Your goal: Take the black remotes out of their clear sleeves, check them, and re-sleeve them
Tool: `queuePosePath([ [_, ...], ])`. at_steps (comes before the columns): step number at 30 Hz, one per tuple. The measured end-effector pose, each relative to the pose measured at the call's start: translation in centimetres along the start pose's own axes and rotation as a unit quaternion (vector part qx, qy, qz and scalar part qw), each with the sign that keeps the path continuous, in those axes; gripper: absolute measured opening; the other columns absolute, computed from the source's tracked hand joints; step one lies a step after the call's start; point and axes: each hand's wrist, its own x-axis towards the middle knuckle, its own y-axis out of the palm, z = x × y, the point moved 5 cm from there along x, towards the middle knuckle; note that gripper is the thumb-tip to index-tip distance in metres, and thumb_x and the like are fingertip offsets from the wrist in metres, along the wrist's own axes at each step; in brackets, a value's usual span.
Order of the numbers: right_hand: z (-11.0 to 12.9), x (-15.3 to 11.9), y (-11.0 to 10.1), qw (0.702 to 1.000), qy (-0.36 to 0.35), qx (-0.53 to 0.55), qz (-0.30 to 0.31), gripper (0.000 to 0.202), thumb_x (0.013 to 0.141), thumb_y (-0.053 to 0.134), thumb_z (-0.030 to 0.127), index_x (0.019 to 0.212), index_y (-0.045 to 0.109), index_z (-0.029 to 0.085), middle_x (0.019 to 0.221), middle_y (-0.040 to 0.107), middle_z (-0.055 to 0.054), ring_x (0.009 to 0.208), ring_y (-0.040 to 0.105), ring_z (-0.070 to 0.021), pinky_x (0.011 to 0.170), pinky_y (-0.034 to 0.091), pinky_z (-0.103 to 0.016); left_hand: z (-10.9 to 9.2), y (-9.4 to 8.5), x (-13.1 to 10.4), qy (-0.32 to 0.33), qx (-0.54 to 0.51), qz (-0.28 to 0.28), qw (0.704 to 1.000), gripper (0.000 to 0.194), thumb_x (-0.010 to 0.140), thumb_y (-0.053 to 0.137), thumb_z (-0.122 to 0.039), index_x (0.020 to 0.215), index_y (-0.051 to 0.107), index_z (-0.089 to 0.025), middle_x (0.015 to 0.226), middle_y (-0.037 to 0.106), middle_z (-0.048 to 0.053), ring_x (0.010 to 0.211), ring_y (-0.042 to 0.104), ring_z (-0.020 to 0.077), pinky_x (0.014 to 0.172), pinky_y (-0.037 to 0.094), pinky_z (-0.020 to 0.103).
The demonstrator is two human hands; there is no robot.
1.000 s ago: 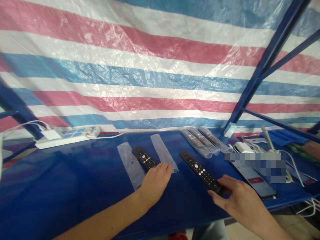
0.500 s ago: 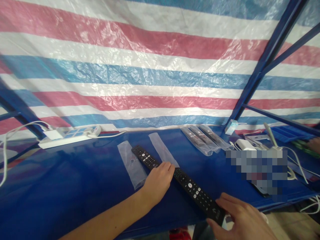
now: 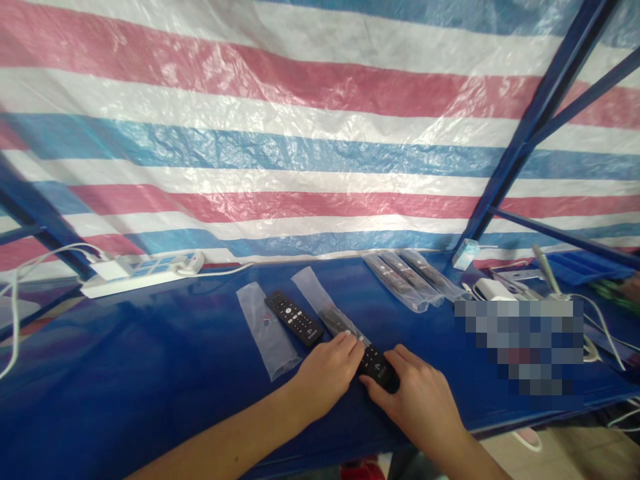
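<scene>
A black remote control (image 3: 379,367) lies partly inside a clear plastic bag (image 3: 311,287) on the blue table. Its lower end sticks out of the bag's mouth, pinched between the thumb and fingers of my right hand (image 3: 423,393). My left hand (image 3: 334,369) has its fingers closed on the bag's near edge, over the remote's middle. A second remote control (image 3: 294,317) lies bare to the left, buttons up. Beside it rests another flat plastic bag (image 3: 263,327) with nothing visible inside.
Several bagged remotes (image 3: 393,275) lie at the back of the table (image 3: 150,373). A white power strip (image 3: 145,272) with cables stands at the back left. To the right are a small box (image 3: 465,254), a white adapter (image 3: 493,289), a blurred-out patch and a blue tray (image 3: 580,270).
My right hand has moved up and left, sliding the remote most of the way into the bag. My left hand has shifted slightly right and toward me, still on the bag.
</scene>
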Motion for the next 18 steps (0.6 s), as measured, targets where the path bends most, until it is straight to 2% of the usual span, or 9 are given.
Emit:
queuePosePath([
  [2, -0.4, 0.1, 0.0, 0.997, -0.034, 0.055, 0.043, 0.028, 0.074, 0.067, 0.045, 0.091, 0.066, 0.023, 0.085, 0.065, -0.003, 0.074, 0.064, -0.0191, 0.063, 0.045, -0.027, 0.4, 0.0, -0.1, -0.018, -0.007, -0.013, 1.000, 0.021, 0.091, 0.039, -0.009, 0.100, 0.057, -0.016, 0.096, 0.060, 0.006, 0.093, 0.057, 0.0187, 0.078, 0.052, 0.030],
  [4, -1.0, -0.1, -0.1, 0.990, -0.059, 0.105, 0.077, 0.029, 0.072, 0.071, 0.040, 0.097, 0.065, 0.025, 0.085, 0.064, 0.000, 0.073, 0.062, -0.0165, 0.063, 0.045, -0.025, 0.7, -0.2, -0.2, -0.028, -0.012, -0.032, 0.999, 0.023, 0.090, 0.040, -0.007, 0.102, 0.057, -0.016, 0.097, 0.061, 0.005, 0.093, 0.057, 0.0186, 0.078, 0.052, 0.031],
  [6, -1.6, -0.1, -0.1, 0.988, -0.058, 0.123, 0.077, 0.020, 0.073, 0.071, 0.035, 0.089, 0.064, 0.025, 0.078, 0.063, 0.002, 0.068, 0.060, -0.0143, 0.061, 0.043, -0.023, 0.9, -0.3, -0.2, -0.025, -0.019, -0.044, 0.999, 0.023, 0.090, 0.040, -0.006, 0.102, 0.057, -0.016, 0.095, 0.061, 0.005, 0.091, 0.058, 0.0183, 0.078, 0.052, 0.030],
  [7, -1.7, 0.0, -0.1, 0.989, -0.053, 0.121, 0.066, 0.016, 0.074, 0.070, 0.035, 0.081, 0.062, 0.024, 0.075, 0.062, 0.002, 0.065, 0.058, -0.0136, 0.059, 0.042, -0.023, 0.8, -0.4, -0.3, -0.021, -0.023, -0.047, 0.998, 0.022, 0.090, 0.040, -0.006, 0.102, 0.057, -0.015, 0.093, 0.061, 0.005, 0.089, 0.058, 0.0181, 0.077, 0.052, 0.030],
  [11, -0.7, 1.6, 0.4, 0.996, -0.038, 0.076, 0.013, 0.027, 0.078, 0.067, 0.038, 0.063, 0.052, 0.021, 0.067, 0.058, 0.002, 0.060, 0.055, -0.0127, 0.055, 0.035, -0.024, 0.1, -0.5, -0.5, -0.007, -0.044, -0.052, 0.998, 0.018, 0.092, 0.040, -0.010, 0.093, 0.057, -0.015, 0.085, 0.059, 0.003, 0.083, 0.057, 0.0172, 0.073, 0.052, 0.029],
  [15, 0.7, 3.7, 0.5, 1.000, 0.001, 0.000, -0.002, 0.016, 0.082, 0.057, 0.021, 0.066, 0.054, 0.021, 0.070, 0.059, 0.001, 0.061, 0.056, -0.0132, 0.054, 0.028, -0.025, -1.2, -0.7, -0.7, 0.033, -0.082, -0.088, 0.992, 0.020, 0.094, 0.037, -0.011, 0.099, 0.056, -0.016, 0.090, 0.060, 0.003, 0.086, 0.057, 0.0153, 0.075, 0.051, 0.026],
  [18, 0.8, 4.0, -0.1, 0.999, 0.002, -0.009, 0.045, 0.004, 0.078, 0.059, 0.019, 0.074, 0.058, 0.021, 0.078, 0.062, 0.000, 0.067, 0.058, -0.0146, 0.055, 0.030, -0.025, -1.3, -1.7, -1.2, 0.036, -0.083, -0.120, 0.989, 0.021, 0.096, 0.035, -0.017, 0.097, 0.057, -0.016, 0.090, 0.061, 0.003, 0.086, 0.058, 0.0145, 0.077, 0.051, 0.026],
])
